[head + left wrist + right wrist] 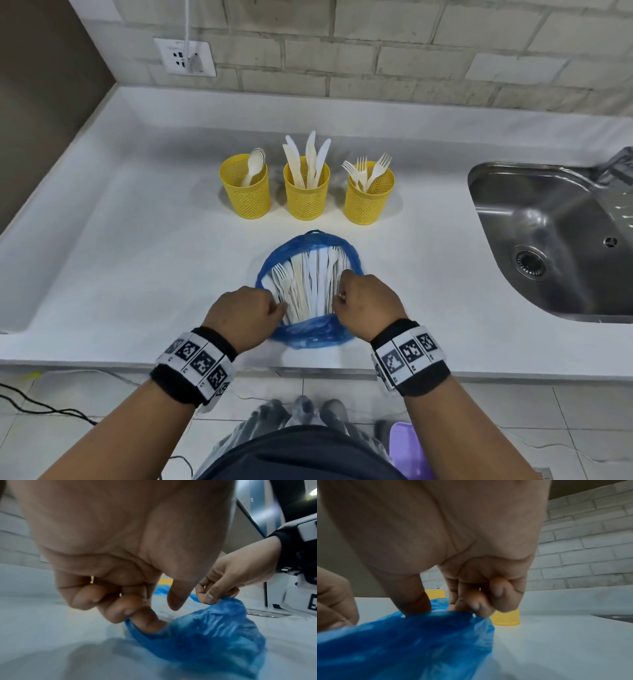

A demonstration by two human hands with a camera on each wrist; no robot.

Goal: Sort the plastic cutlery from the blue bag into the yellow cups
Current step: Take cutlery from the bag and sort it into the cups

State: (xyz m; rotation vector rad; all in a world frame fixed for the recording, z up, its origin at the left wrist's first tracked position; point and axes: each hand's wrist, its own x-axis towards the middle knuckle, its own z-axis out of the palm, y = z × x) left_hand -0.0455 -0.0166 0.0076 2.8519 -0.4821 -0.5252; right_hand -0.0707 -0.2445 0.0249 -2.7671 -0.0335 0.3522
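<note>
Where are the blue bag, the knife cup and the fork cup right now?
blue bag [310, 332]: head view, bunched near fold.
knife cup [306, 198]: head view, middle cup's mesh wall.
fork cup [366, 205]: head view, right-hand cup's mesh wall.

I see a white surface [137, 240], grey brick wall [411, 51], steel sink [555, 246] at its right edge, tiled floor [102, 428].
</note>
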